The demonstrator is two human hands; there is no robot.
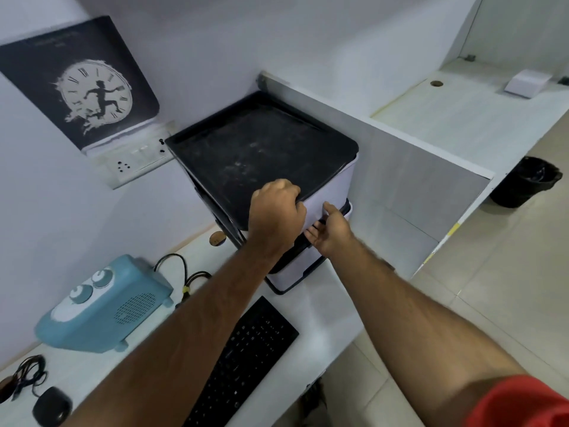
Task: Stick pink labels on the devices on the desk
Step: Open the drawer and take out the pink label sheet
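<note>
Both hands are up at the printer [264, 152], a white-bodied machine with a dusty black lid, standing at the far end of the white worktop [314, 322] against the grey partition [409, 180]. The left hand [275, 211] sits on the near front corner of the lid, knuckles up, its fingers [295, 208] curled over the black edge and gripping it. The right hand [331, 229] is just beside it on the white front face, thumb pointing up along the panel, its other fingers reaching in toward the dark slot; whether they pinch anything there, I cannot tell. No pink label shows from this angle, so where it sits I cannot say.

Down the worktop, nearer the person, a black keyboard [246, 362] lies at an angle under the two forearms. To its left stands a blue fan heater [104, 306] with two round knobs on a white panel, and black cables [187, 278] loop behind it. At the near left corner lies a black mouse [52, 406] beside a tangle of dark wire [29, 375].

On the wall, a dark clock poster [83, 84] hangs above a white socket and switch plate [135, 161]. Beyond the partition, a small white box [528, 83] rests on the neighbouring desk, and a black bin [523, 180] stands on the tiled floor. A red sleeve [520, 402] shows on the right arm.
</note>
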